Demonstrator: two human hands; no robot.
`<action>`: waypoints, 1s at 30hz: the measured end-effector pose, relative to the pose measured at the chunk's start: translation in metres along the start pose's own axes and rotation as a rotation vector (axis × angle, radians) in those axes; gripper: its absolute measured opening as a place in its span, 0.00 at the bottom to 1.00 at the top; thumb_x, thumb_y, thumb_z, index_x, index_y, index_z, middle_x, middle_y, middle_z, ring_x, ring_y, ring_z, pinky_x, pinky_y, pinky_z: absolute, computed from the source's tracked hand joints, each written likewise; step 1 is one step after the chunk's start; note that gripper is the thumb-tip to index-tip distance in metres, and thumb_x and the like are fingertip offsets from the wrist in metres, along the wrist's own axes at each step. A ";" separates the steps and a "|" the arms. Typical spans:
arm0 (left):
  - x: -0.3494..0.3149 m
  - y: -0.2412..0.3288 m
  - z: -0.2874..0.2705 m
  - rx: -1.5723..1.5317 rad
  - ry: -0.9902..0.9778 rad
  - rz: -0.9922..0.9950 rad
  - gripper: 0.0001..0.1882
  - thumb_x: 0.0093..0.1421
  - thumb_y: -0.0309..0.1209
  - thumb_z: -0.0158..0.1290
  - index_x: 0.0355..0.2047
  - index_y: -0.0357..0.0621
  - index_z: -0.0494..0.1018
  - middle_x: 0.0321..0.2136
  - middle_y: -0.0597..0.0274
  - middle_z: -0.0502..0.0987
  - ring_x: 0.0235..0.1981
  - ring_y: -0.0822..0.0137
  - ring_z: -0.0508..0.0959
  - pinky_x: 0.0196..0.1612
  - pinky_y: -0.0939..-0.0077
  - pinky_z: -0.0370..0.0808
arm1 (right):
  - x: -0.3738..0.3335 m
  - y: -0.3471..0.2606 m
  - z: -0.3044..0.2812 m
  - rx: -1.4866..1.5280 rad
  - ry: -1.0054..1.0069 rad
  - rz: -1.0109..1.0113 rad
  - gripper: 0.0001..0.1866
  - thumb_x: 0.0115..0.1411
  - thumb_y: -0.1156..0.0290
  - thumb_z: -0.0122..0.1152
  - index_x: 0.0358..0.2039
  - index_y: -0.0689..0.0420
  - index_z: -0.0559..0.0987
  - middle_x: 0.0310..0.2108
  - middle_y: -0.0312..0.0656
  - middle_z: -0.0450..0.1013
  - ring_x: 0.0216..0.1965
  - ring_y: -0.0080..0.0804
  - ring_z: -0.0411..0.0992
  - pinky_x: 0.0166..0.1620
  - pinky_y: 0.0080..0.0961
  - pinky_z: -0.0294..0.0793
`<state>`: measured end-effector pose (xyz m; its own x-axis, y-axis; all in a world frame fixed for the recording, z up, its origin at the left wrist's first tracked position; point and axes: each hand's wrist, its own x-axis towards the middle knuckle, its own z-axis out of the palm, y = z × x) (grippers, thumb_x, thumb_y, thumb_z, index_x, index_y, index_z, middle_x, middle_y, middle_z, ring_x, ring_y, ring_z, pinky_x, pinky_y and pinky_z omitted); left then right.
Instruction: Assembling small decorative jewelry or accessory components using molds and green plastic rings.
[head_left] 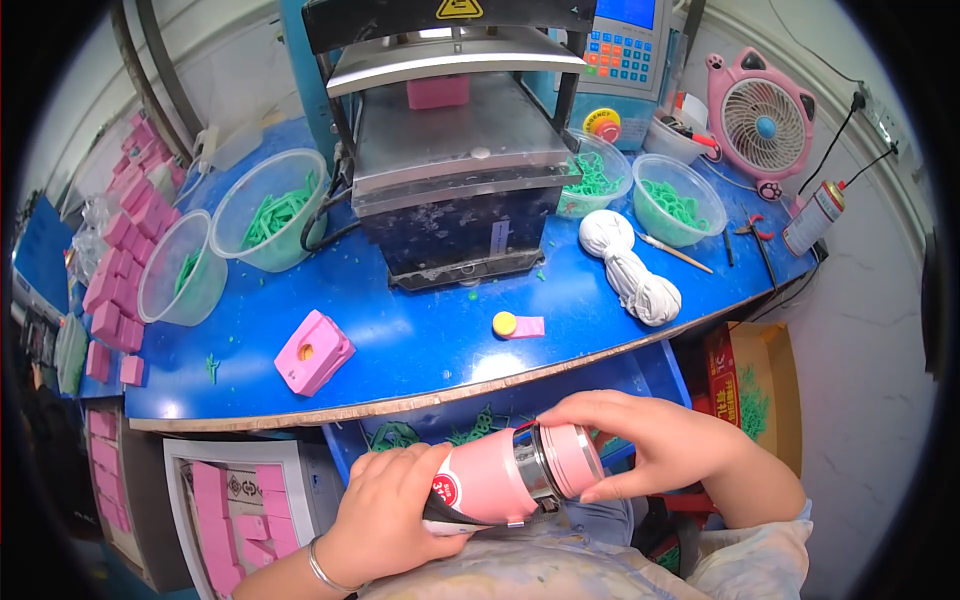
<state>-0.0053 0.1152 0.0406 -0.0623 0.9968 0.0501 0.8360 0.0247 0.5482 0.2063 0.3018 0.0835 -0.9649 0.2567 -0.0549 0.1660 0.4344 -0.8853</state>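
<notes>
My left hand (385, 510), a bangle at its wrist, is wrapped round the body of a pink insulated bottle (495, 472). The bottle lies on its side in front of my body, over an open blue drawer (640, 375). At its right end, my right hand (665, 440) grips the pink ribbed lid (573, 460), with thumb and fingers on opposite sides. A dark, shiny band shows between lid and body. I cannot tell whether the lid is screwed on or loose. A sticker and a dark base part are partly covered by my left fingers.
A press machine (460, 200) stands at the back of the blue table (420, 330). Around it are plastic bowls (270, 225) of green pieces, pink blocks (315, 352), a yellow-topped pink piece (518, 325), a white cloth bundle (630, 270), a spray can (815, 218) and a pink fan (762, 120).
</notes>
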 end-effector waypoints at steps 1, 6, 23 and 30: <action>-0.001 0.000 0.000 0.031 0.024 0.045 0.44 0.29 0.39 0.68 0.49 0.40 0.64 0.41 0.54 0.72 0.41 0.54 0.73 0.45 0.62 0.64 | 0.001 -0.002 0.000 0.044 -0.091 0.189 0.36 0.49 0.60 0.67 0.56 0.57 0.64 0.45 0.53 0.70 0.42 0.44 0.72 0.43 0.35 0.73; -0.002 -0.001 -0.003 0.118 0.124 0.130 0.46 0.26 0.36 0.68 0.50 0.40 0.63 0.41 0.54 0.70 0.40 0.55 0.71 0.43 0.60 0.63 | -0.003 0.008 0.008 0.056 0.053 0.302 0.39 0.52 0.57 0.63 0.60 0.56 0.58 0.46 0.57 0.69 0.42 0.43 0.73 0.43 0.32 0.73; -0.003 -0.008 -0.005 0.090 0.256 0.168 0.49 0.21 0.34 0.69 0.50 0.41 0.62 0.41 0.53 0.71 0.41 0.54 0.71 0.43 0.59 0.62 | 0.004 -0.009 -0.001 -0.221 -0.037 -0.302 0.43 0.42 0.65 0.72 0.58 0.58 0.61 0.58 0.54 0.55 0.51 0.40 0.66 0.43 0.32 0.73; -0.002 -0.007 -0.004 0.226 0.318 0.190 0.50 0.21 0.36 0.69 0.51 0.42 0.62 0.42 0.53 0.70 0.40 0.55 0.71 0.42 0.59 0.61 | 0.011 -0.010 0.008 0.122 0.090 0.450 0.37 0.42 0.63 0.72 0.51 0.62 0.66 0.47 0.51 0.68 0.43 0.35 0.71 0.45 0.29 0.71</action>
<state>-0.0136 0.1124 0.0400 -0.0313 0.9131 0.4064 0.9450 -0.1054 0.3097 0.1926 0.2930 0.0882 -0.7804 0.4722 -0.4100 0.5332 0.1599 -0.8308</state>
